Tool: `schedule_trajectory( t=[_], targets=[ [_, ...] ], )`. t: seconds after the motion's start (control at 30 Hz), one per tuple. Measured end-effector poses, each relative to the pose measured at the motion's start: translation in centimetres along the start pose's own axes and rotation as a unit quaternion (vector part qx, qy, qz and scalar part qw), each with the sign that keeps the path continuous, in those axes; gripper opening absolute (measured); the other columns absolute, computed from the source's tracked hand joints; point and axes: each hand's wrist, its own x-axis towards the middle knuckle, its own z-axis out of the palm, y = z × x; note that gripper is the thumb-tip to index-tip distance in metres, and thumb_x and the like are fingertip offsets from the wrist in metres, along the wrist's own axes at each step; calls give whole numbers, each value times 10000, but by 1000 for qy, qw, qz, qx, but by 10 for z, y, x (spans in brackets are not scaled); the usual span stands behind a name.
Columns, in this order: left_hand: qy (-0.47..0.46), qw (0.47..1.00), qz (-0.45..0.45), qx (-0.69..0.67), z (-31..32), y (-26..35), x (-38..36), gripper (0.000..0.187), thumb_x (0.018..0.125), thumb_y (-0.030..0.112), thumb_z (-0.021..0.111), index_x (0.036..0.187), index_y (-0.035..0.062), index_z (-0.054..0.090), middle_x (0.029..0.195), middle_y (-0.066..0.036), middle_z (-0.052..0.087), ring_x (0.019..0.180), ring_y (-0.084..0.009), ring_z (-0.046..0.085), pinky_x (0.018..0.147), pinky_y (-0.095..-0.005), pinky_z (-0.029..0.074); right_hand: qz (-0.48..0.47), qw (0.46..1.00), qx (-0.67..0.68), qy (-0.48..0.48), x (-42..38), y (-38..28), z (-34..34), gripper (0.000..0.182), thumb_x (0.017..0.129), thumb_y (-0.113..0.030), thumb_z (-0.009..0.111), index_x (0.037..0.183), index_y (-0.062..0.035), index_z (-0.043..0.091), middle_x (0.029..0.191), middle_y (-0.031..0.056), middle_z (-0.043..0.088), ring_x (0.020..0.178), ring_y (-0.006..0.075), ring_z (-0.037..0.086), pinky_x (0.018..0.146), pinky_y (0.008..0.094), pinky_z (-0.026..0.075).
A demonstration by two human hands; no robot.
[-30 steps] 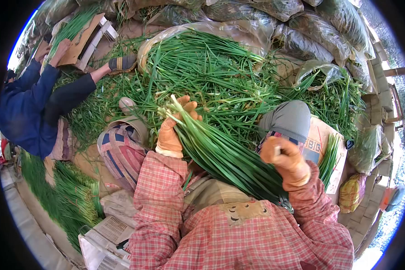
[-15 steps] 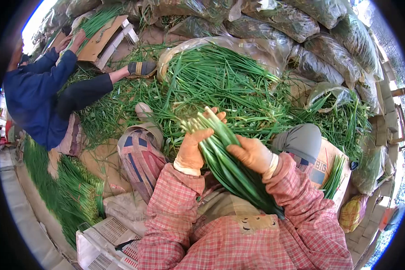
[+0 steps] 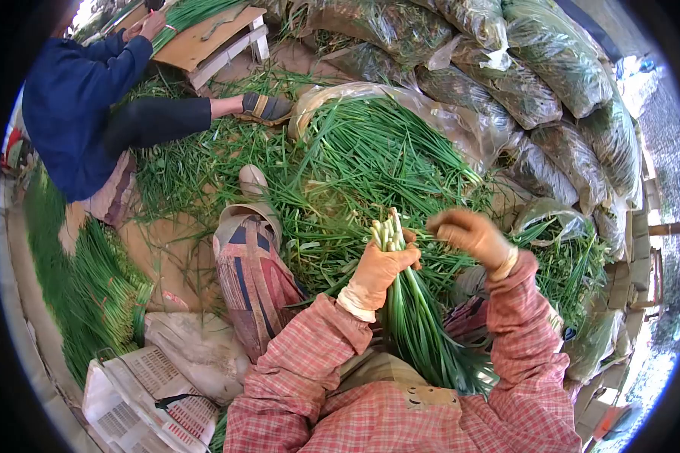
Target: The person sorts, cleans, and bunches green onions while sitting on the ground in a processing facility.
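My left hand (image 3: pixel 381 270), in an orange glove, is closed around a bunch of green onions (image 3: pixel 418 325). The pale stem ends point up and away from me, while the long green leaves hang down toward my lap. My right hand (image 3: pixel 472 238), gloved too, is lifted to the right of the stem ends, apart from the bunch. Its fingers are bent and smeared by motion, so whether they pinch anything does not show. Beyond both hands lies a heap of loose green onions (image 3: pixel 385 143) on an opened plastic sack (image 3: pixel 431 106).
At the left, a co-worker (image 3: pixel 91 113) in dark blue handles greens at a low board table (image 3: pixel 208 38). Tied bunches (image 3: pixel 102 294) lie at the left, behind a white plastic crate (image 3: pixel 155 396). Filled clear sacks (image 3: pixel 551 68) are stacked at the back right. Loose leaves cover the floor.
My right hand has let go of the bunch and moved up to the right. My left hand still grips the bunch, now held more upright. The camera view has shifted.
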Motion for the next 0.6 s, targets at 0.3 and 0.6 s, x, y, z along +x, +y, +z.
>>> schedule_trajectory(
  t=[0.3, 0.6],
  targets=[
    [38, 986, 32, 156, 9, 1, 7, 203, 734, 140, 660, 888, 48, 566, 725, -12, 548, 658, -113, 525, 595, -261, 425, -167, 783, -560, -211, 73, -104, 55, 258, 697, -311, 623, 830, -90, 641, 851, 100, 606, 915, 280, 540, 846, 403, 388],
    [-158, 984, 0, -85, 7, 12, -1, 453, 688, 38, 637, 1102, 3, 456, 926, -90, 557, 879, -234, 555, 802, -348, 454, -275, 954, -30, -116, 132, -152, 5, 369, 870, -353, 502, 978, -12, 595, 880, 58, 614, 830, 130, 567, 759, 271, 455]
  ],
)
